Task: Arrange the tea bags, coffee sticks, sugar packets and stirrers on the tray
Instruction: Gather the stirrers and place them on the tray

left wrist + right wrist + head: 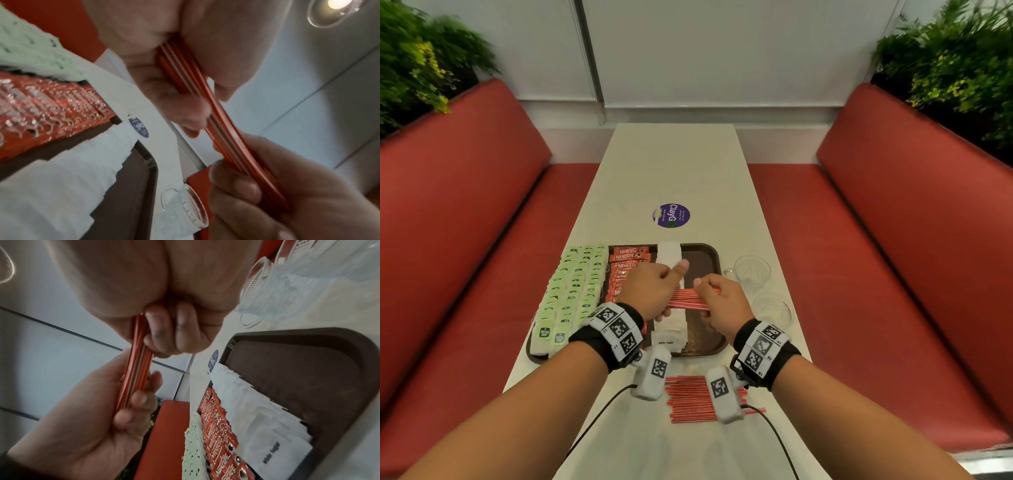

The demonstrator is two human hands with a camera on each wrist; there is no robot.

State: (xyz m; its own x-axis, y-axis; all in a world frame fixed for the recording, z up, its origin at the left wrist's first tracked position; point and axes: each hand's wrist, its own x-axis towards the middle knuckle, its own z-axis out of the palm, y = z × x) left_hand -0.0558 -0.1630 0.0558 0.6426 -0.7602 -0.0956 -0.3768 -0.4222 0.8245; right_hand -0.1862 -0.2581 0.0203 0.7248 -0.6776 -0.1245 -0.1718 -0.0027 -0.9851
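1. Head view: a bundle of red-and-white stirrers is held level above the brown tray, the left hand curled round its 9 o'clock end and the right hand pinching its 3 o'clock end, fingers and thumb closed on the sticks.
2. The step in hand looks like squaring up this bundle before laying it in the tray's bare strip at 3 o'clock; that next move calls for lowering it flat beside the sugar without disturbing the rows.
3. On the tray lie three sets: green tea bags in three columns at 9 o'clock, red Nescafe coffee sticks in one column next, then white sugar packets in one overlapping column. Single items are too many to count surely.
4. A second pile of stirrers waits on the white table at 6 o'clock of the tray.
5. Two glass cups stand at 3 o'clock of the tray; one round purple sticker sits at 12 o'clock.
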